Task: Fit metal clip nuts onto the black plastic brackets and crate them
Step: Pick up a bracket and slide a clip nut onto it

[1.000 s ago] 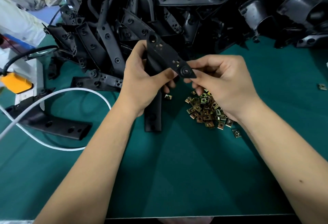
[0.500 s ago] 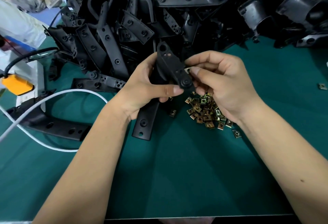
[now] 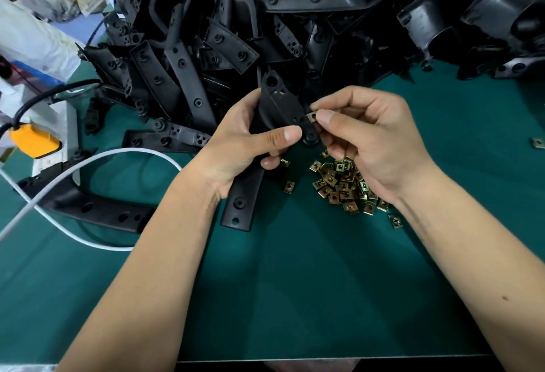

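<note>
Head view: left hand point(image 3: 244, 141) grips the black bracket point(image 3: 277, 106) around its middle, thumb across the front face, bracket tilted with its long end pointing down toward the desk's near edge. Right hand point(image 3: 374, 138) pinches one clip nut point(image 3: 311, 117) between thumb and forefinger, touching the bracket's edge by the small holes. Whether the nut is seated I cannot tell.

Versus half a second ago: bracket and left hand sit in nearly the same spot; the nut, then barely showing behind the bracket, is now in plain sight at its edge.

Surface: green desk mat point(image 3: 309, 283). Pile of loose clip nuts point(image 3: 342, 183) lies just under the right hand, a few strays beside it, one more nut point(image 3: 539, 143) at the right edge. Heap of black plastic parts point(image 3: 295, 26) fills the far side. Another bracket point(image 3: 88, 206) lies flat near the left edge with a white cable point(image 3: 129, 152) looped over it. Orange block point(image 3: 34, 141) and black cable point(image 3: 44, 97) at the far left; bags and cardboard beyond the far left corner.
</note>
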Demonstrator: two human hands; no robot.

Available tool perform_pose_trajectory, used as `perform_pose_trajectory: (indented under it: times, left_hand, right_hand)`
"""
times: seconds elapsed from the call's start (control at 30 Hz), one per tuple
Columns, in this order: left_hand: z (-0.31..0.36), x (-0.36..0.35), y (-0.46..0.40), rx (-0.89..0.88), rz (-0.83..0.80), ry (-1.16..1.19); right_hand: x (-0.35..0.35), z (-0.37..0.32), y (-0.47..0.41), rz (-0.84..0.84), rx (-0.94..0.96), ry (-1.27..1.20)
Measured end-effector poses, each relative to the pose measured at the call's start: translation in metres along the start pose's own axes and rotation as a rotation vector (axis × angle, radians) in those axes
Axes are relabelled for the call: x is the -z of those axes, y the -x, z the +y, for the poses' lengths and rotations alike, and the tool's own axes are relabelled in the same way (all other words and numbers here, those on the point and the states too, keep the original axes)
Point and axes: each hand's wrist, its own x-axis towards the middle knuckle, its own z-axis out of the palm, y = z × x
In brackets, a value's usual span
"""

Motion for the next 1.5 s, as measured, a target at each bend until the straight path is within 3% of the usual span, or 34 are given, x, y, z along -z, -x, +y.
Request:
perform_pose_trajectory:
  times: [0.73, 0.93, 1.03, 1.33, 1.5]
  left_hand:
    - [-0.004, -0.004, -0.001, 0.02, 0.124, -0.243]
    - [-0.003, -0.002, -0.002, -0.025, 0.132, -0.218]
    - [-0.002, -0.003, -0.001, -0.036, 0.111, -0.189]
    - [-0.003, -0.004, 0.0, 0.042, 0.026, -0.241]
    - [-0.004, -0.005, -0.001, 0.039, 0.042, -0.262]
  right_hand:
    - [0.007, 0.007, -0.001, 0.0, 0.023, 0.313]
    - [0.003, 0.003, -0.002, 0.037, -0.179, 0.098]
    - [0.004, 0.0, -0.001, -0.006, -0.23, 0.06]
    - [0.02, -0.013, -0.006, -0.24, -0.18, 0.404]
    - [0.016, -0.01, -0.004, -0.21, -0.156, 0.422]
